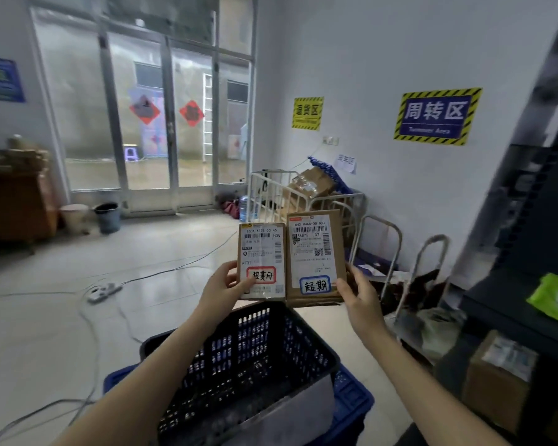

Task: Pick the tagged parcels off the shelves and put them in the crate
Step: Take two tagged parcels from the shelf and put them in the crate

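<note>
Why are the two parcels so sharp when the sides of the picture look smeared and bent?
Head view: the red-tagged parcel and blue-tagged parcel sit mid-frame and read sharply; the shelf at right and stacked boxes at left are smeared; the wide lens bends the glass doors, and daylight through them glares off the floor.

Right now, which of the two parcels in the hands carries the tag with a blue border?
The taller parcel, held by the right hand; the shorter parcel in the left hand has a red-bordered tag.
</note>
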Demonstrator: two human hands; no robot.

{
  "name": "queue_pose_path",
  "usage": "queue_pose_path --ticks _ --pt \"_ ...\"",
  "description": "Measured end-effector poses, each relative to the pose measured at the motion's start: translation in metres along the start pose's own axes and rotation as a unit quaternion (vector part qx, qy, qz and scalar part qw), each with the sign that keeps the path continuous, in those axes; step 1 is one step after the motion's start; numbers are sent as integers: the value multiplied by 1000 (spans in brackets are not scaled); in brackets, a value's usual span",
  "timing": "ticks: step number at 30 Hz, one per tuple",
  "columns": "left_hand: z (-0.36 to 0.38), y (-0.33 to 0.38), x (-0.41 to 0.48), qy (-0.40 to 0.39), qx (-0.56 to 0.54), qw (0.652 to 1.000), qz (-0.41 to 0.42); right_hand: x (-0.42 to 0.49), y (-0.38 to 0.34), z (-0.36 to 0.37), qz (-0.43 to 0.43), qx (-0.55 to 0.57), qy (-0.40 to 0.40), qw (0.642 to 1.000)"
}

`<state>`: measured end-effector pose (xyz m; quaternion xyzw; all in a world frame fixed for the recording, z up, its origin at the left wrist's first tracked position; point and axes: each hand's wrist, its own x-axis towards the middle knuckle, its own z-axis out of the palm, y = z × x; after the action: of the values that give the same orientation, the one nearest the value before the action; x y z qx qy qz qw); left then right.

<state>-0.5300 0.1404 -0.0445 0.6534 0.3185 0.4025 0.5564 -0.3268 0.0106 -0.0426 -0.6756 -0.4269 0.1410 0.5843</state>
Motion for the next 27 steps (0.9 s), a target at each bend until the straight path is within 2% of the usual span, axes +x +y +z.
queue_pose_path --ticks 7,13,19,27 --pt "-68 -15 -18 50 23 998 -30 5 -4 73 -8 37 -79 996" --pt "-95 -50 -30 98 58 989 -99 15 17 119 19 33 -144 989" --pt "-99 -108 -26 121 72 975 -174 30 79 155 104 32 -212 971" --pt "-82 -202 -2 121 124 941 -290 55 184 186 223 -11 -301 927"
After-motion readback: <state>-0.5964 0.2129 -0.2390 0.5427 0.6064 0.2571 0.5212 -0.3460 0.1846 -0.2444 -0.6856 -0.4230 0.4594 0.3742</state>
